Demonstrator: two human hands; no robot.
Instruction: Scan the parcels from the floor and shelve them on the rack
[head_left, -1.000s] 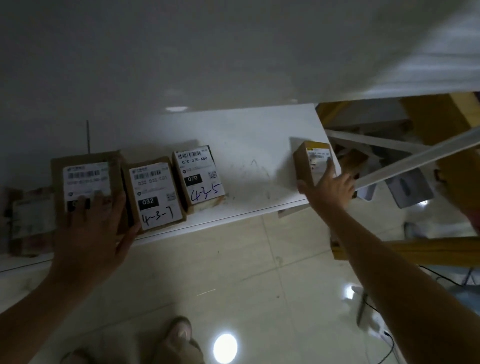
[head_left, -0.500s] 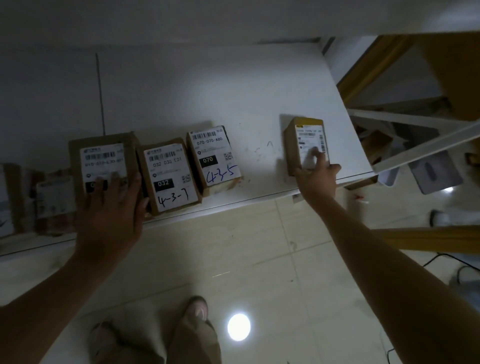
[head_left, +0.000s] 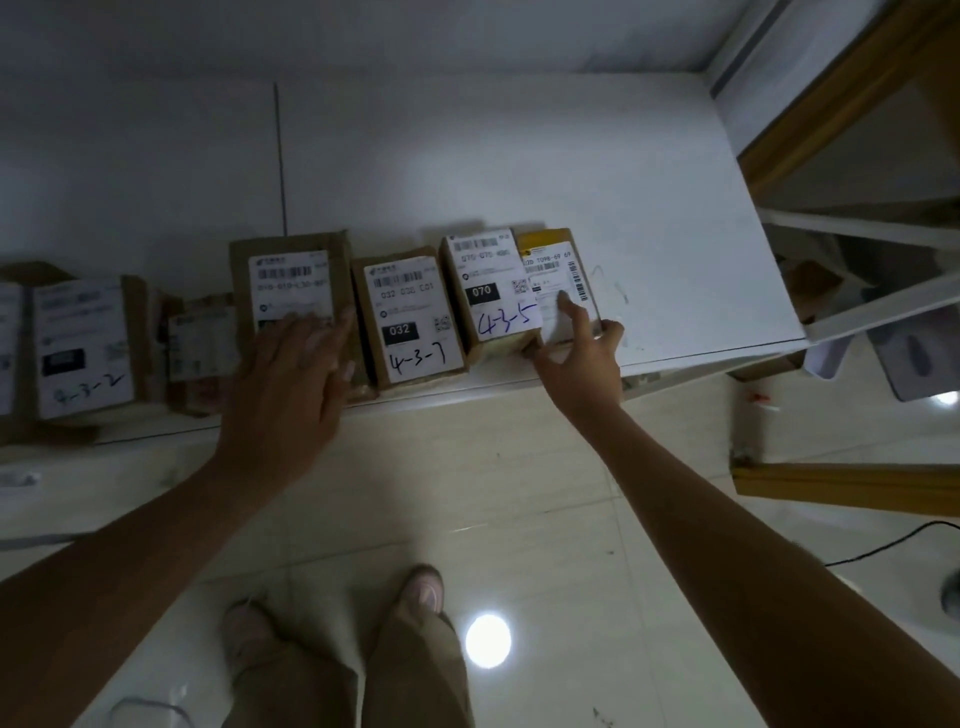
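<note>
Evidently the yellow-labelled parcel (head_left: 550, 254) is being shelved, gripped by the right hand (head_left: 576, 353) beside the 4-3-5 parcel (head_left: 488, 280); the left hand (head_left: 291, 374) is laid flat on a brown parcel (head_left: 291, 275). Release seems due.

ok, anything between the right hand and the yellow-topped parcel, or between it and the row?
Nothing visible. The right hand grips the small yellow-topped cardboard parcel directly, index finger on its label. That parcel sits on the white rack shelf right against the brown cardboard parcel marked 4-3-5, with no gap showing.
</note>
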